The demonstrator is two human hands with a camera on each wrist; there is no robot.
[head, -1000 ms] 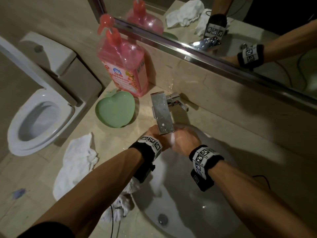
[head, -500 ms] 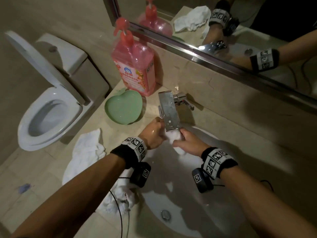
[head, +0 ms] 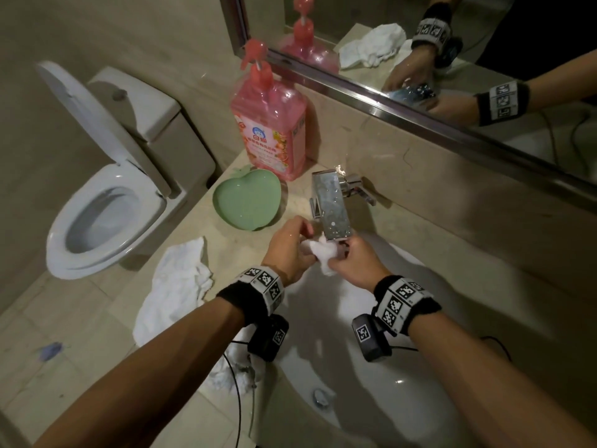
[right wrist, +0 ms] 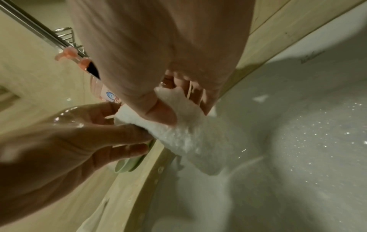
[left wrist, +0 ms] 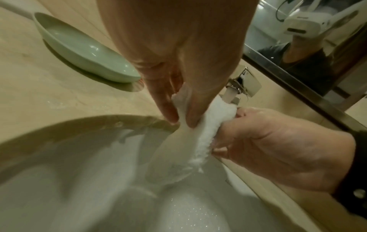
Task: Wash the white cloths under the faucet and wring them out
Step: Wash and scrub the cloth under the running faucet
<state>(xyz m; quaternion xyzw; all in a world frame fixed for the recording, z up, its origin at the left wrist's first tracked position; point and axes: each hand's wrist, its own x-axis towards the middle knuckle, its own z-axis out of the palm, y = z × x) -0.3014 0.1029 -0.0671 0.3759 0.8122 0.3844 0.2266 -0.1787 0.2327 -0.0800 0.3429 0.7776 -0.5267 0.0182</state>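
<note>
A small wet white cloth (head: 324,255) (left wrist: 206,125) (right wrist: 178,130) is bunched between both hands just under the chrome faucet (head: 332,211) spout, over the white sink (head: 420,399). My left hand (head: 290,250) pinches its left end between thumb and fingers (left wrist: 190,113). My right hand (head: 358,263) grips the right end, thumb (right wrist: 158,109) pressed on the cloth. Water runs from the spout (left wrist: 231,94) onto the cloth. Two more white cloths lie on the counter left of the sink: one (head: 174,286) spread out, one (head: 232,367) at the rim.
A green apple-shaped dish (head: 247,203) and a pink pump bottle (head: 269,127) stand on the beige counter (head: 97,367) left of the faucet. A mirror (head: 452,43) runs along the back wall. A toilet (head: 103,218) with raised lid is at the left.
The hands have drawn slightly apart and back from under the spout, so the bunched cloth now shows between them. The head view has shifted, moving everything right and down.
</note>
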